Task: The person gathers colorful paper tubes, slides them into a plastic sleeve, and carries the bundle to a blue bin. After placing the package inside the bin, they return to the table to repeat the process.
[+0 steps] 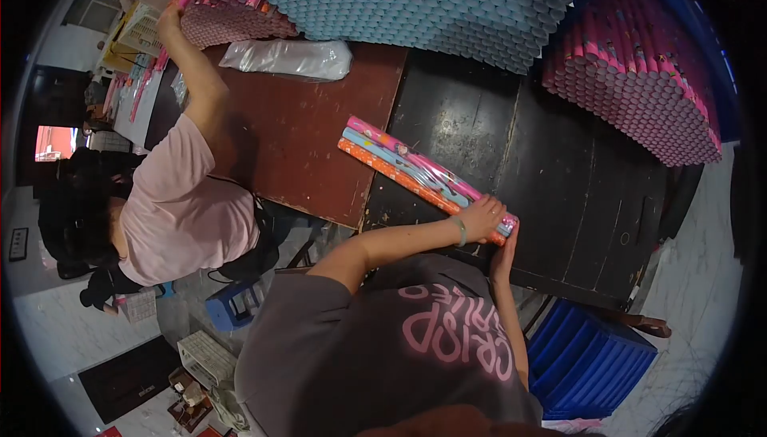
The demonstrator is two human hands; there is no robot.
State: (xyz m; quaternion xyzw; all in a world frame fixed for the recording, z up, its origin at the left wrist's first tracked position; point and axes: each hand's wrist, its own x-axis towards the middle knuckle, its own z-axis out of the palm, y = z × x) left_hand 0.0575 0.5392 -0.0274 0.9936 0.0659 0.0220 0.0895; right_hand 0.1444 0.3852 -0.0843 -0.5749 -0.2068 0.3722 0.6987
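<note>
A bundle of three rolls (415,172), pink, light blue and orange, lies slanted on the dark tabletop and looks wrapped in clear film. My left hand (482,219), with a pale bracelet at the wrist, is closed over the bundle near its lower right end. Against that end rests my right hand (504,258), fingers stretched out along the tips of the rolls. Part of the right hand's palm side is hidden.
Stacks of blue rolls (415,13) and pink rolls (639,77) line the table's (319,117) far side. Clear plastic sleeves (289,59) lie near them. A co-worker (188,213) reaches out at the left. A blue crate (591,357) stands below right.
</note>
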